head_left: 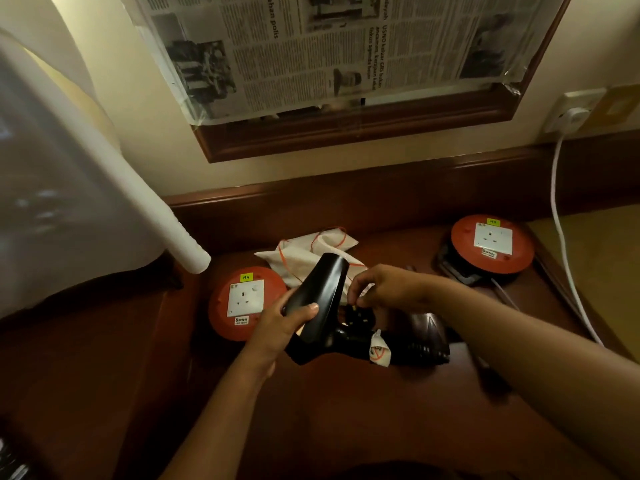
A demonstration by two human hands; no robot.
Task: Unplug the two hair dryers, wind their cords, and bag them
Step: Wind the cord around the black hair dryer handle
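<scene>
With both reel sockets empty, the left hand (277, 323) gripped a dryer (322, 299) while the right hand (388, 289) pinched its plug (360, 315); the bags (304, 252) lay unfilled just beyond.

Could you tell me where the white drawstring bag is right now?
The white drawstring bag lies at the back of the wooden desk, just behind the black hair dryer, between the two red socket reels.
</scene>
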